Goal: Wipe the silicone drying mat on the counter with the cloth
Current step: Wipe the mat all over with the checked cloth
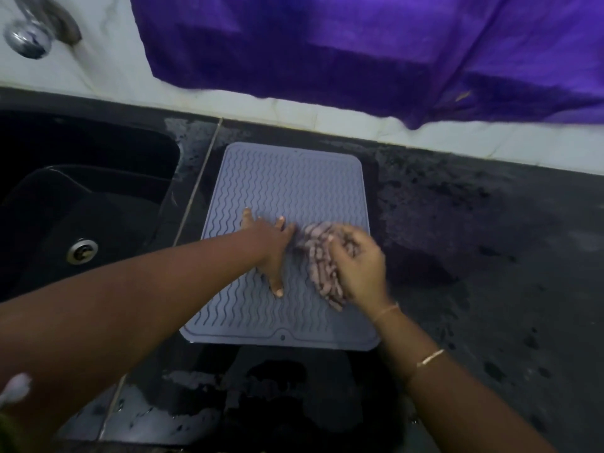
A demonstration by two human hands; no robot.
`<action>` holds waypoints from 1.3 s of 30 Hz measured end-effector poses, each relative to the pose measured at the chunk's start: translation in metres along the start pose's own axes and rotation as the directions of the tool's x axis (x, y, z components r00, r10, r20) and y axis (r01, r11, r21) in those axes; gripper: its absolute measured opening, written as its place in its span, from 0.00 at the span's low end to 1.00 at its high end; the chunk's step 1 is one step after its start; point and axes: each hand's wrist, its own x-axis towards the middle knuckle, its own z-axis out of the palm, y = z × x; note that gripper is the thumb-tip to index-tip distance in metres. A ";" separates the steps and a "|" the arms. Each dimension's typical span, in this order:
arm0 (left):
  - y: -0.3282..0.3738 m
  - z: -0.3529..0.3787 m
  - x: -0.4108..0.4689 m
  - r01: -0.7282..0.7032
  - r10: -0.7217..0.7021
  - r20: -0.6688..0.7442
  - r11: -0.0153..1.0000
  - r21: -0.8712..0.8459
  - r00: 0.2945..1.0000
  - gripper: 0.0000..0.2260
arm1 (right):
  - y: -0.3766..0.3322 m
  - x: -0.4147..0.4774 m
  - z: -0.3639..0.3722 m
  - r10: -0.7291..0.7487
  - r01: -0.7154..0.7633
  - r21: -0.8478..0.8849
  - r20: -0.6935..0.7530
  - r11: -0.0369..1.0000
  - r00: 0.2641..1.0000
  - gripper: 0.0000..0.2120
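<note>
While left hand (273,245) lies flat on mat (287,178), right hand (358,266) grips cloth (318,256), sink (88,197) beside.

The mat (287,191) is lying on the counter (474,256), just right of the sink (81,197); the left hand (273,243) is resting on the mat's middle; the right hand (358,266) is sitting beside it to the right, over the cloth (318,256); a tap (29,37) is sitting far left; a hanging fabric (359,44) is draping behind.

One mat (287,188), one cloth (322,263), two hands, left (271,243) and right (359,269), one sink (81,191), two bracelets (430,357)
</note>
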 end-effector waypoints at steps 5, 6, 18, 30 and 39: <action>-0.009 -0.027 0.011 -0.041 0.041 -0.212 0.999 0.004 0.976 0.45 | -0.042 0.089 0.007 0.296 -0.239 0.455 -0.059 0.858 0.953 0.11; -0.008 -0.029 0.016 -0.056 0.052 -0.222 0.998 -0.015 0.974 0.47 | -0.048 0.106 0.010 0.300 -0.248 0.515 -0.019 0.821 0.954 0.12; 0.015 -0.047 0.044 -0.046 0.042 0.038 0.990 0.136 0.998 0.54 | -0.018 0.191 0.045 -0.035 0.046 -0.446 0.032 0.894 0.999 0.17; -0.001 -0.043 0.042 -0.063 0.062 0.013 0.997 0.052 0.998 0.57 | 0.000 0.217 0.037 0.309 -0.039 -0.937 0.075 0.348 0.948 0.33; 0.011 -0.055 0.036 -0.052 0.043 0.059 0.988 0.146 0.997 0.53 | -0.008 0.128 0.040 0.050 0.317 -0.909 0.342 0.272 0.938 0.31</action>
